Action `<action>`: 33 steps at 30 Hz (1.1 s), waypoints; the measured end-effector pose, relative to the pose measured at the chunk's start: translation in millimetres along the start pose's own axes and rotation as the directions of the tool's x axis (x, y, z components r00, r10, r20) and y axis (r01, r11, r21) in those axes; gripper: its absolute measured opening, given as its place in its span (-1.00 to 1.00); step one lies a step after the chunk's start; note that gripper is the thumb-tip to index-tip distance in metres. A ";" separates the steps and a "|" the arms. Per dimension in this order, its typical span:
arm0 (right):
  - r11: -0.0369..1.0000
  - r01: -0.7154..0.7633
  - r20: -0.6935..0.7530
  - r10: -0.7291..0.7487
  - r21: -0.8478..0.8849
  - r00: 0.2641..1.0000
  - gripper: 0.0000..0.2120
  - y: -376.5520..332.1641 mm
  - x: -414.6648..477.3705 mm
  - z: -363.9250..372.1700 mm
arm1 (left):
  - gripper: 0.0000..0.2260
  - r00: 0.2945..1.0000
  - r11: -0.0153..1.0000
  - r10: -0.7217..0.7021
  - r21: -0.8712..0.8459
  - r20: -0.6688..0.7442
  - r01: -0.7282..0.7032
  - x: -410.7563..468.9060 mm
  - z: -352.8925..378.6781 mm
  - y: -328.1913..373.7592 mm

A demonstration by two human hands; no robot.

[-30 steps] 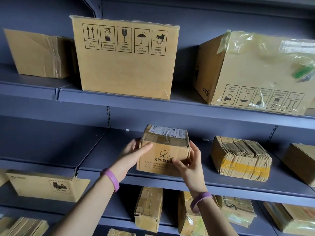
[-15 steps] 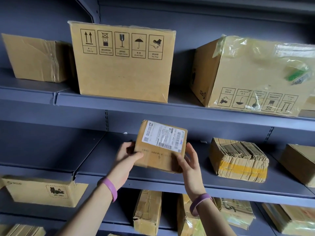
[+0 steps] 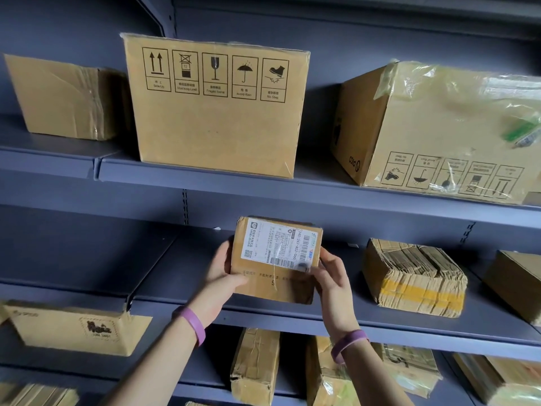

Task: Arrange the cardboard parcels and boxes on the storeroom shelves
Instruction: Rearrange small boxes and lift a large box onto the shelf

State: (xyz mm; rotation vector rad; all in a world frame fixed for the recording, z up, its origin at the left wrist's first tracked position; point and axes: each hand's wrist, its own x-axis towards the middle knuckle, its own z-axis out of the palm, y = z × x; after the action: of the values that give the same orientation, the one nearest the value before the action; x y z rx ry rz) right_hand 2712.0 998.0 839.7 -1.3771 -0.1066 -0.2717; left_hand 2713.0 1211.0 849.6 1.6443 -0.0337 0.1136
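Closest to the camera, two bare forearms reach up, each with a purple wristband [image 3: 193, 325] at the wrist. Under them, on the lower shelf [image 3: 205, 391], stand a taped upright parcel [image 3: 254, 366] and a film-wrapped parcel [image 3: 326, 379] just beside it. To the left sits a flat printed box [image 3: 73, 329].

Above these, the left hand [image 3: 224, 278] and the right hand [image 3: 332, 276] grip a small cardboard parcel [image 3: 263, 284] between them. The fingers curl round its two side edges and the left thumb lies across its front. The parcel is tipped so that its white shipping label [image 3: 273, 247] faces the camera. It hangs over the front part of the middle shelf [image 3: 175, 271]; whether its lower edge touches the shelf cannot be told.

On the same shelf, to the right and apart from the parcel, lies a bundle of flattened cardboard [image 3: 415, 276] bound with yellow tape. A brown box [image 3: 519, 284] shows at the frame's edge.

Farthest back, the upper shelf [image 3: 205, 183] carries a taped box [image 3: 64, 98] on the left and a large box with handling symbols [image 3: 216, 112] in the middle. On the right is a film-covered box [image 3: 433, 127] with its symbols upside down.
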 end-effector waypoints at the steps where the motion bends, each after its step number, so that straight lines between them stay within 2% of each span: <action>1: 1.000 -0.002 -0.036 0.003 0.027 0.999 -0.84 -2.0 1.0 2.1 | -0.32 1.000 1.000 0.013 0.024 0.000 -0.013 2.3 1.1 -0.4; 5: 0.992 -0.036 -0.111 0.050 0.124 0.993 -0.43 -6.1 6.5 6.6 | -0.37 0.997 0.993 0.073 0.098 -0.026 -0.070 0.8 3.2 5.1; 8: 0.991 -0.043 -0.114 0.057 0.125 0.992 -0.23 -5.0 10.1 5.4 | -0.56 0.996 0.993 0.058 0.101 0.065 -0.064 -4.7 -0.2 12.8; 9: 0.992 -0.038 -0.115 0.052 0.120 0.992 -0.21 -3.9 11.1 4.8 | -0.71 0.998 0.994 0.031 0.103 0.048 -0.036 -1.6 1.8 18.0; 10: 0.992 -0.037 -0.111 0.051 0.118 0.993 -0.20 -3.2 11.7 4.6 | -0.89 0.999 0.995 -0.013 0.098 -0.047 0.018 8.1 4.5 23.3; 11: 0.993 -0.036 -0.098 0.048 0.115 0.994 -0.19 -1.8 12.3 4.1 | -0.89 0.986 0.993 -0.069 0.083 -0.155 0.083 18.2 6.4 27.3; 13: 0.994 -0.031 -0.059 0.037 0.103 0.998 -0.24 -0.8 13.6 3.8 | -0.75 0.954 0.981 -0.138 0.094 -0.266 0.168 30.7 7.2 30.8; 16: 0.997 0.001 -0.029 0.001 0.073 1.000 -0.34 0.4 14.5 2.2 | -0.56 0.979 0.995 -0.037 0.088 -0.199 0.056 20.9 1.7 26.5; 18: 0.999 0.010 -0.026 -0.009 0.039 1.000 -0.30 -0.8 14.1 1.0 | -0.70 0.996 0.999 0.033 0.027 -0.085 -0.031 6.8 0.1 22.7; 19: 1.000 0.018 -0.024 -0.017 0.019 1.000 -0.32 -1.0 14.4 0.1 | -0.71 0.997 0.998 0.061 0.013 -0.052 -0.061 7.1 -0.9 19.7; 22: 0.999 0.033 -0.026 -0.034 -0.017 0.999 -0.45 3.4 19.2 -7.2 | -0.57 0.996 0.996 0.093 0.010 0.004 -0.093 14.2 -0.1 17.6; 28: 0.985 0.076 -0.028 -0.082 -0.152 0.996 -0.45 6.7 19.5 -14.4 | -0.56 1.000 0.984 0.008 0.179 -0.024 -0.003 18.4 14.9 14.3; 33: 0.980 0.003 -0.085 -0.020 -0.197 0.996 -0.62 21.4 23.6 -24.3 | -0.81 0.995 0.978 -0.097 0.187 0.027 0.090 26.8 23.1 -0.1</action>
State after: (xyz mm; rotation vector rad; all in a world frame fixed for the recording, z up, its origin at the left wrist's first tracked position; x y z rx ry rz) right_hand 2738.1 974.8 820.1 -1.5595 -0.0160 -0.3587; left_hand 2740.8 1189.2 850.3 1.8309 0.0277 0.0151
